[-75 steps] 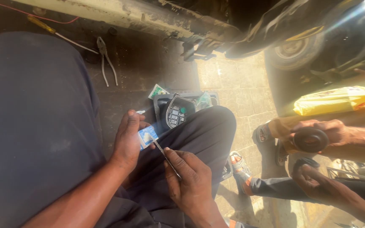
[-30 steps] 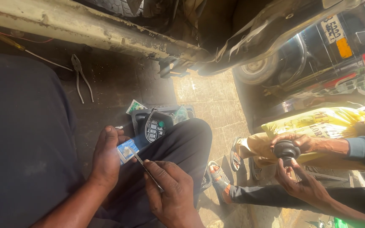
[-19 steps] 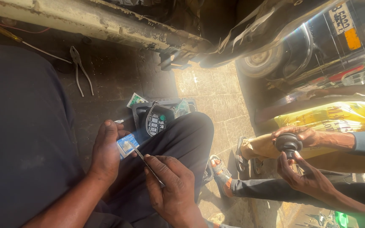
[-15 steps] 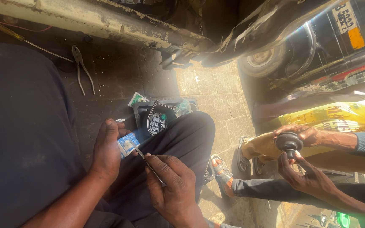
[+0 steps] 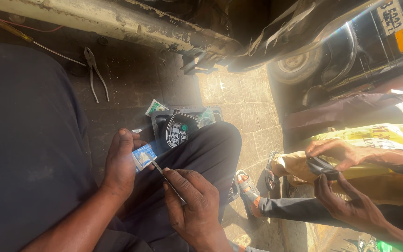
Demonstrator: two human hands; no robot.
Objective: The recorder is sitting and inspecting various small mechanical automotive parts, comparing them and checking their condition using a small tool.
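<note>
The left hand (image 5: 120, 165) pinches a small blue-and-white card-like piece (image 5: 143, 156) between thumb and fingers (image 5: 126, 135), held just above the lap; the right hand (image 5: 194, 205) is closed around a thin metal tool (image 5: 166, 177) whose tip meets the piece's edge. Working it well seems to call for a steady left pinch and light, shallow pressure so the tip does not slip toward the thumb. Just beyond, on the ground by the knee, lies a dark tray (image 5: 159, 122) holding a black keypad device (image 5: 178, 133), with a green-and-white packet (image 5: 156, 107) at its corner. Pliers (image 5: 94, 70) lie farther off; another person's hands (image 5: 336, 154) work over a yellow printed bag (image 5: 378, 137).
</note>
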